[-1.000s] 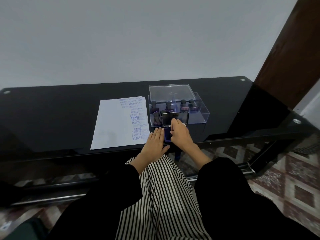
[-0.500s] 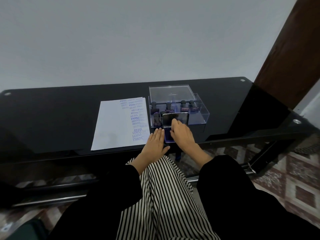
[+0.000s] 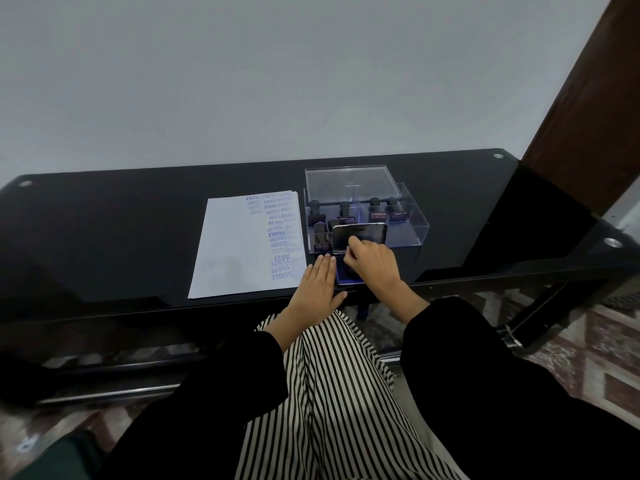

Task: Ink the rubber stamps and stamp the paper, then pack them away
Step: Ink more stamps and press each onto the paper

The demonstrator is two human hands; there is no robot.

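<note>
A white paper (image 3: pixel 235 244) with blue stamped words down its right side lies on the black table (image 3: pixel 121 237). To its right stands a clear box (image 3: pixel 412 230) holding several dark-handled stamps (image 3: pixel 375 209). In front of the box lies a blue ink pad (image 3: pixel 346 279) with its metal lid (image 3: pixel 360 233) standing upright. My right hand (image 3: pixel 374 263) is over the pad, fingers curled round a dark stamp that is mostly hidden under them. My left hand (image 3: pixel 317 285) rests flat on the table, just left of the pad.
The box's clear lid (image 3: pixel 349 181) leans at the back of the box. The table's front edge runs just under my wrists, with my lap in striped cloth below. A brown door (image 3: pixel 588 116) stands at the right.
</note>
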